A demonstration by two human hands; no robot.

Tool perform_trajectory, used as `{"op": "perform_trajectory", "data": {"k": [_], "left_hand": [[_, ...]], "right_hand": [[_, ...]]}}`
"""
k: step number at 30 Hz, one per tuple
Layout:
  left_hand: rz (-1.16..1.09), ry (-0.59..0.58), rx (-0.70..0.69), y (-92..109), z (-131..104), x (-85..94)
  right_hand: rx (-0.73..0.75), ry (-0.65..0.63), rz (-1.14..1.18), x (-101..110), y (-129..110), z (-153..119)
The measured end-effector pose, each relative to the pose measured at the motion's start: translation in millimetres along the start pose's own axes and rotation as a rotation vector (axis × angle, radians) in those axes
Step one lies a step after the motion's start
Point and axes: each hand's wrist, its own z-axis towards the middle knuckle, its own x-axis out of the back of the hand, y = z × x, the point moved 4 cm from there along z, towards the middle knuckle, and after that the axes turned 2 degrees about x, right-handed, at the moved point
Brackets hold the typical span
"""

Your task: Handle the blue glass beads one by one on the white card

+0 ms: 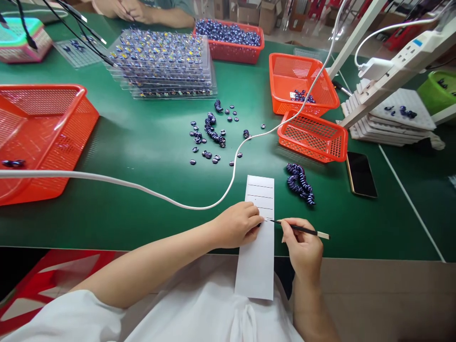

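A white paper strip [257,266] with thin dark lines lies over the table's front edge. My left hand [238,225] rests on it, fingers pinched round a small dark bead [259,224] that is mostly hidden. From the right, my right hand [302,244] holds a thin black brush [302,229] between thumb and fingers, its tip at the left fingertips. Beyond the strip, loose dark beads [213,135] are scattered, some in a curved row. A coiled bead string [299,184] lies to the strip's right.
A white cable [178,204] crosses the green table [142,142]. Around it stand a large red basket [80,128], stacked clear trays [160,61], a bead-filled red bin [235,52], two orange baskets [302,66] and a phone [361,175]. Another person's hands [131,9] are at the far edge.
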Motion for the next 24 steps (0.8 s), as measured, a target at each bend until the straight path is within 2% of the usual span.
{"op": "perform_trajectory", "data": {"k": [7, 11, 18, 24], "left_hand": [[0.017, -0.022, -0.011, 1.1, 0.0, -1.2], [0.022, -0.028, -0.009, 1.6, 0.0, -1.6], [0.021, -0.018, -0.011, 2.6, -0.3, -0.9], [-0.016, 0.020, 0.006, 0.3, -1.4, -1.6]], "right_hand": [[-0.025, -0.017, -0.028, -0.2, -0.1, 1.1], [-0.032, 0.007, 0.031, 0.1, 1.7, -0.2], [-0.049, 0.037, 0.104, 2.0, 0.9, -1.4], [-0.038, 0.006, 0.090, 3.0, -2.9, -0.6]]}}
